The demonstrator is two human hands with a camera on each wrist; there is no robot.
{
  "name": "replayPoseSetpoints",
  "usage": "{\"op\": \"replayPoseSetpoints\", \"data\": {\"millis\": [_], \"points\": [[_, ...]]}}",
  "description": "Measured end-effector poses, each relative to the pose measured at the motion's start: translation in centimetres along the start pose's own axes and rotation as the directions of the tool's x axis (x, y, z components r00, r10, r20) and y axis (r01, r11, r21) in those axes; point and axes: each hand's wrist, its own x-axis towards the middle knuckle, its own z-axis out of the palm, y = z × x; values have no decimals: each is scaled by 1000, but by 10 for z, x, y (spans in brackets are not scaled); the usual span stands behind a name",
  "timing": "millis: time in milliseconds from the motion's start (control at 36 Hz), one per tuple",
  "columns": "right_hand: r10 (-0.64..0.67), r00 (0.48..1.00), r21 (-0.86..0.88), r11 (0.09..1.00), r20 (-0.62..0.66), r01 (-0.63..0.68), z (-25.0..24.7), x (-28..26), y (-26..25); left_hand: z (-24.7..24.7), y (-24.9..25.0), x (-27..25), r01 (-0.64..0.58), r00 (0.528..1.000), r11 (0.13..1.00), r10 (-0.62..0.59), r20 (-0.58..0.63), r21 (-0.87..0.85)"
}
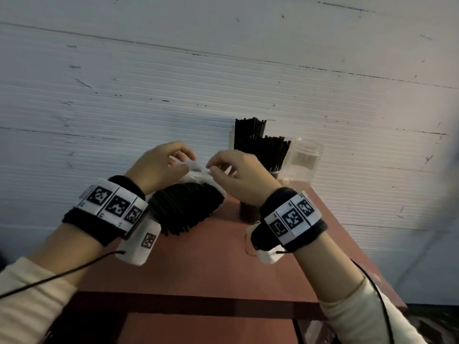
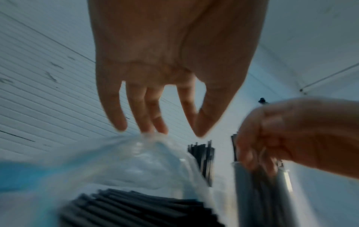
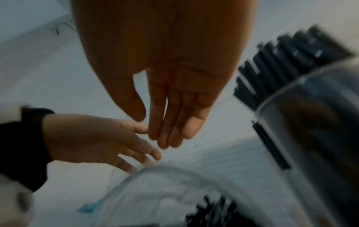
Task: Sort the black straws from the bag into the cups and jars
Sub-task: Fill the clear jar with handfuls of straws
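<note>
Left hand [image 1: 159,165], fingers loosely spread, touches the top edge of the clear bag [image 1: 198,173]; right hand [image 1: 238,175] pinches that same edge. Black straws [image 1: 183,207] lie inside the bag, with straw-filled cups [image 1: 263,150] just behind it and an empty jar [image 1: 304,160] beyond those.

- Two hands: the left hand [image 1: 159,165] and the right hand [image 1: 238,177], close together above the bag.
- One clear plastic bag [image 1: 198,175] beneath both hands.
- One bundle of black straws [image 1: 183,207] in the bag, too many to count.
- Two containers filled with straws [image 1: 263,145] beyond the right hand.
- One clear jar [image 1: 303,160] to that hand's right.
</note>
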Motion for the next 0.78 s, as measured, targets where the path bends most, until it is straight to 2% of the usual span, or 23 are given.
{"op": "replayPoseSetpoints", "data": {"millis": [83, 139, 194, 278, 389, 528, 667, 778], "points": [[106, 966, -78, 993, 236, -90, 26, 6, -7, -11, -13, -5, 17, 990, 993, -33, 134, 117], [165, 908, -154, 982, 386, -113, 41, 10, -11, -12, -19, -9, 19, 983, 993, -41, 182, 121], [197, 854, -225, 970, 481, -97, 57, 17, -15, -11, -30, -7, 8, 983, 993, -30, 182, 116], [207, 840, -248, 965, 501, -90, 77, 26, -20, -10, -40, -6, 23, 985, 991, -45, 168, 129], [257, 819, -312, 945, 513, -101, 95, 38, -19, -8, -46, -2, 90, 994, 986, -97, 44, 144], [280, 827, -371, 924, 488, -94, 99, 46, -20, -11, -48, 0, 86, 992, 995, -81, -92, 48], [363, 810, -431, 889, 461, -153, 108, 53, -19, -10, -47, 0, 52, 997, 999, -51, -64, 8], [340, 791, -437, 893, 509, -103, 110, 55, -24, -12, -49, -1, 40, 998, 999, -40, -50, -8]]}}
